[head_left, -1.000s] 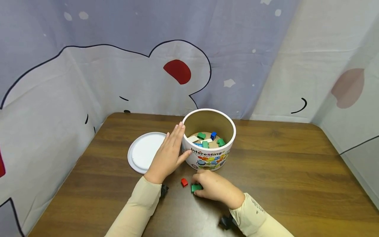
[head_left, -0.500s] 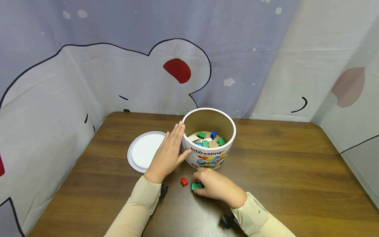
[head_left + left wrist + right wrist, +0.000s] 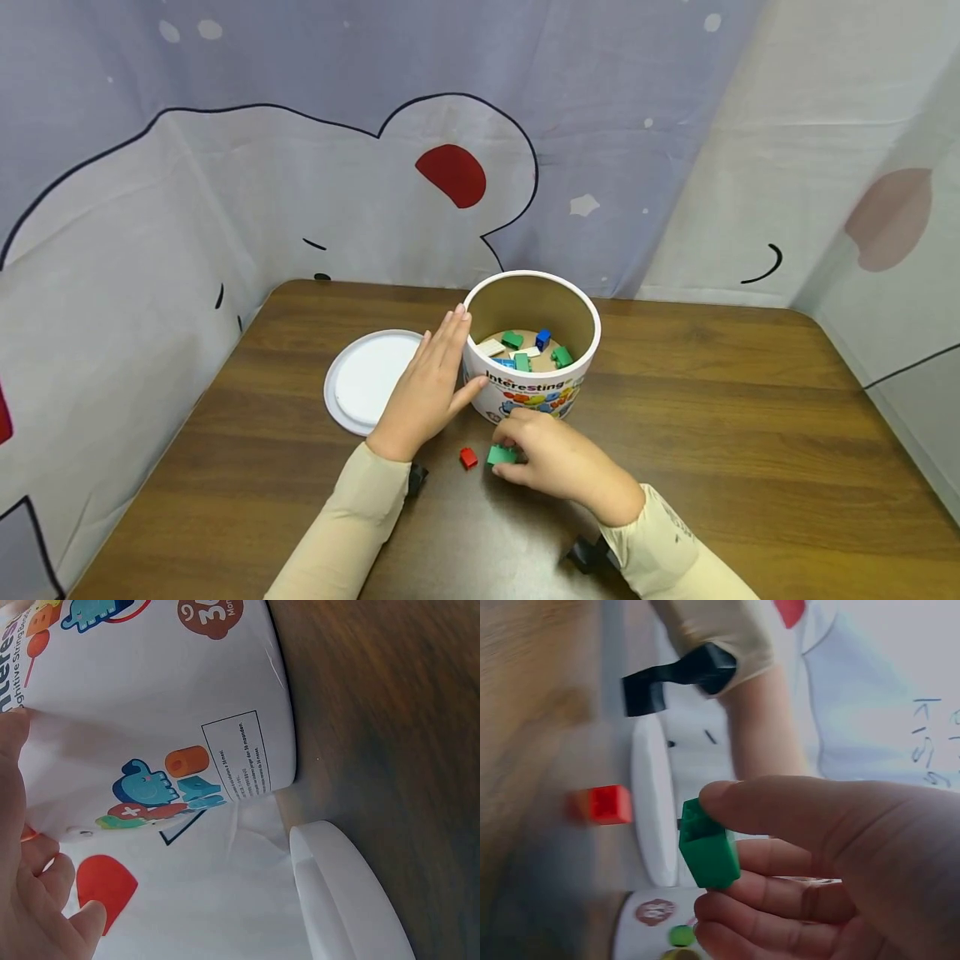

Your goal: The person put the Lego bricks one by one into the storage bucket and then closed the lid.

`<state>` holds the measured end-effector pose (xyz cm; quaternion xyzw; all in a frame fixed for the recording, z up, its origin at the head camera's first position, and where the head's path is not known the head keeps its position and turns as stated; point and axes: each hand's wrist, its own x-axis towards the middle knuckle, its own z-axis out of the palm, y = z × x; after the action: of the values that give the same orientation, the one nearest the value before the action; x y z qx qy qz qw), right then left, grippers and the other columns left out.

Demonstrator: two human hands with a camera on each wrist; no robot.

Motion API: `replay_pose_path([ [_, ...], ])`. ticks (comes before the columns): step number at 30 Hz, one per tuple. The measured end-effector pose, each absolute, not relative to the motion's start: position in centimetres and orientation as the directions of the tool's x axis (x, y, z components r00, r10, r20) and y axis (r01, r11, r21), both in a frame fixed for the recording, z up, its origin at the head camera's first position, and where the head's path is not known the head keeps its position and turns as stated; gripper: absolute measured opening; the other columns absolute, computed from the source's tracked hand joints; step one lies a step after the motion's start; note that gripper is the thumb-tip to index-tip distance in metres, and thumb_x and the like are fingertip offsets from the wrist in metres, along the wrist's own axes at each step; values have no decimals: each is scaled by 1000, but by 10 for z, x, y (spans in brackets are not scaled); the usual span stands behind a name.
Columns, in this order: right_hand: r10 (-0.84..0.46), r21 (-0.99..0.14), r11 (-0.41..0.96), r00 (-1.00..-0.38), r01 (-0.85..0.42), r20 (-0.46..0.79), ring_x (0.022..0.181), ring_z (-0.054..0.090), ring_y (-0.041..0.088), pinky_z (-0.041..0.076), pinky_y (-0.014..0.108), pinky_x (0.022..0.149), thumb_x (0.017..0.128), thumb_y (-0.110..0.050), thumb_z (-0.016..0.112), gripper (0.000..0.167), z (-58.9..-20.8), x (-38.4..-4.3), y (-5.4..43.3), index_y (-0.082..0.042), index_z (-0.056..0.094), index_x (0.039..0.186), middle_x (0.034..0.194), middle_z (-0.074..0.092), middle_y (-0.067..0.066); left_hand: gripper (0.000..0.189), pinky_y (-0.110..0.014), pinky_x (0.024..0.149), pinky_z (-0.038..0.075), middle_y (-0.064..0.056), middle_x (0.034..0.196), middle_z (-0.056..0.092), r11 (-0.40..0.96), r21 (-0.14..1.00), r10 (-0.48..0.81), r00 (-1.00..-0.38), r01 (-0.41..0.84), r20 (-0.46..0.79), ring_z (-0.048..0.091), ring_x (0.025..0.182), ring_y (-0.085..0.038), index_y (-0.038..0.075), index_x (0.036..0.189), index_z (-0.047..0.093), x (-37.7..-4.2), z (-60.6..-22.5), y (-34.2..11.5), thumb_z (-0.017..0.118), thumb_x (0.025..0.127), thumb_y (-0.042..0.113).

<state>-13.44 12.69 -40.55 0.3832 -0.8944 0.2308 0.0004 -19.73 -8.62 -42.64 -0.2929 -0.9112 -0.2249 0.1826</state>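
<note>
My right hand (image 3: pixel 562 458) pinches a green toy brick (image 3: pixel 501 455) between thumb and fingers, just in front of the bucket. In the right wrist view the green brick (image 3: pixel 709 847) is raised over the table, its hollow side partly showing. My left hand (image 3: pixel 427 387) lies with straight fingers against the left side of the white printed bucket (image 3: pixel 536 387), thumb on its front. Inside the bucket are several green, blue and cream bricks (image 3: pixel 522 362). A small red brick (image 3: pixel 468 458) rests on the table, left of the green one.
A round white lid (image 3: pixel 371 379) lies on the wooden table (image 3: pixel 712 417), left of the bucket and partly behind my left hand. Black wrist mounts (image 3: pixel 588 554) sit under the sleeves. A printed curtain (image 3: pixel 600 125) hangs along the table's back and sides.
My right hand has lifted the green brick off the table and moved it slightly toward the bucket. The left hand stays against the bucket.
</note>
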Motion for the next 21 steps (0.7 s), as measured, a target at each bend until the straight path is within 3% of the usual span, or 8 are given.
replay_pose_path([
  [13, -590, -388, 553, -675, -738, 442, 76, 62, 14, 54, 24, 70, 79, -10, 86, 23, -383, -130, 138, -6, 71, 96, 90, 63, 1, 88, -54, 120, 23, -10, 169, 17, 726, 291, 450, -750, 623, 485, 18, 155, -24, 7, 163, 15, -199, -429, -86, 67, 99, 37],
  [21, -516, -386, 479, -608, -789, 603, 75, 63, 16, 56, 27, 67, 75, -6, 88, 30, -375, -136, 147, -5, 72, 100, 89, 63, 1, 88, -53, 122, 21, -10, 169, 16, 728, 304, 446, -761, 615, 471, 16, 155, -22, 7, 163, 16, -198, -428, -86, 67, 99, 37],
])
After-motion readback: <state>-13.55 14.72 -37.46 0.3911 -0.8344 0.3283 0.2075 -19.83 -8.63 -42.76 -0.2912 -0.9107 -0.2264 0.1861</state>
